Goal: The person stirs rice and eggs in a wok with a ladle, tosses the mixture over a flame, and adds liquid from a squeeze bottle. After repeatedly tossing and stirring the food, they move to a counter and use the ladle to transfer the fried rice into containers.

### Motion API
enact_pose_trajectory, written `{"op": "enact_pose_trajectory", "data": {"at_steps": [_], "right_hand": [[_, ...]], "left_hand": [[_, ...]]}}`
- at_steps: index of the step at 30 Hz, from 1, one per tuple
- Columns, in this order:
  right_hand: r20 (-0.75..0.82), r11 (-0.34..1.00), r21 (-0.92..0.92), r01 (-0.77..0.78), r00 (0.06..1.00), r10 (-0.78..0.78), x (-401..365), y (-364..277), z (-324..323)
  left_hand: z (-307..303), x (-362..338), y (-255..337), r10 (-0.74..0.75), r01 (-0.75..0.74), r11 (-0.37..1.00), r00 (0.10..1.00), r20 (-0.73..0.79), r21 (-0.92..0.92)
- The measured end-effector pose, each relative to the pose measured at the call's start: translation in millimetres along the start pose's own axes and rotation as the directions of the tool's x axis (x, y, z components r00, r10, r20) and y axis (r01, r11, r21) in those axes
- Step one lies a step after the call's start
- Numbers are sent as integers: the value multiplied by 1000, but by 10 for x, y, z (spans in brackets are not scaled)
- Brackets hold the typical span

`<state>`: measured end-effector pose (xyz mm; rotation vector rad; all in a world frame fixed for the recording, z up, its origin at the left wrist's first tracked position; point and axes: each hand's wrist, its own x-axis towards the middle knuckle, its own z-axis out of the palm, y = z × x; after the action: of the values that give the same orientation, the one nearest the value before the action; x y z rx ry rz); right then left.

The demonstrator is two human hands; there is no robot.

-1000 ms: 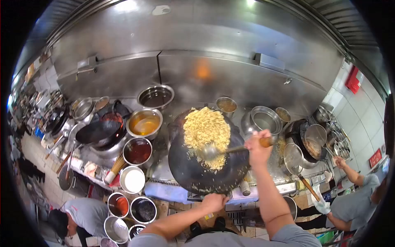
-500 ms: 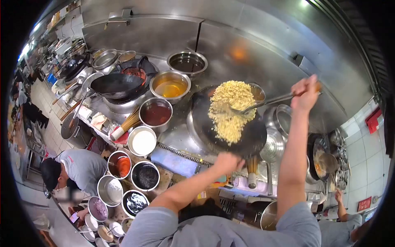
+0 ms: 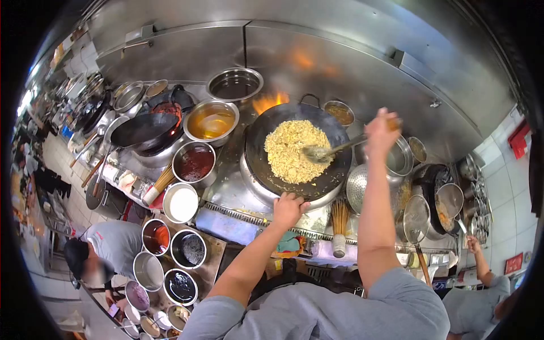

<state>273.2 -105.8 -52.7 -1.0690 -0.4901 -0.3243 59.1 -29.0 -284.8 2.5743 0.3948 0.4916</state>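
Observation:
Fried rice with egg bits (image 3: 294,150) lies in a large black wok (image 3: 334,173) on the burner in the middle. My left hand (image 3: 290,209) grips the wok's near rim. In my right hand (image 3: 382,131), raised at the right of the wok, is the handle of a metal ladle (image 3: 320,154). The ladle's bowl rests against the right side of the rice. Orange flames (image 3: 271,103) rise behind the wok's far left edge.
Left of the wok stand bowls of oil (image 3: 211,120), dark liquid (image 3: 234,86) and red sauce (image 3: 194,162). A bamboo brush (image 3: 339,224) and a perforated strainer (image 3: 357,188) are near its right front. Co-workers (image 3: 116,243) (image 3: 476,300) stand at both sides.
The wok has come down from a tilt to lie level on the burner, and the rice has settled in it. My right hand has lowered with the ladle. Flames now show behind the wok.

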Motion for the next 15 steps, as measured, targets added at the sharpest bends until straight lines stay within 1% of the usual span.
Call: {"op": "enact_pose_trajectory", "data": {"at_steps": [1, 2, 3, 5, 6, 7, 8, 9, 10, 11, 13, 14, 15], "right_hand": [[-35, 1000, 8, -3, 999, 3, -148, 167, 4], [123, 991, 104, -88, 990, 75, -156, 168, 116], [276, 966, 177, -186, 952, 132, -135, 96, 208], [257, 968, 165, -191, 955, 145, -129, -253, 328], [265, 969, 176, -176, 956, 126, -120, -323, 434], [258, 968, 172, -180, 957, 132, -254, -159, 467], [311, 983, 145, -109, 948, 59, -432, 103, 426], [363, 993, 116, -37, 932, -8, -548, 173, 357], [420, 997, -9, 74, 905, -64, -469, 222, 274], [498, 975, -115, 191, 860, -110, -262, 208, 336], [334, 978, -207, 42, 942, 30, 157, 83, 466], [260, 977, -198, 79, 965, -26, 320, 22, 401], [193, 974, -187, 126, 977, -89, 446, 18, 338]], "left_hand": [[9, -29, -14, 5, -5, 1000, 1000, 14, -4], [-30, -28, -39, 40, -41, 998, 999, 23, 42], [-67, -16, -54, 39, -41, 998, 998, 47, 39], [-110, -13, -71, 47, -52, 998, 992, 115, 41], [-113, -15, -64, 46, -48, 998, 996, 73, 27], [-119, -17, -65, 47, -49, 998, 995, 84, 27], [-110, 12, -51, 32, -37, 998, 994, 103, 42], [-116, 24, -15, 19, -26, 998, 991, 129, 55], [-129, 23, 2, 27, -35, 997, 992, 120, 63], [-88, 18, -35, 77, -79, 996, 996, 48, 42], [-141, 30, -15, 83, -88, 995, 991, 105, 48], [-128, 12, -25, 81, -86, 995, 989, 122, 41], [-114, 27, -34, 103, -102, 995, 992, 74, -18]]}}
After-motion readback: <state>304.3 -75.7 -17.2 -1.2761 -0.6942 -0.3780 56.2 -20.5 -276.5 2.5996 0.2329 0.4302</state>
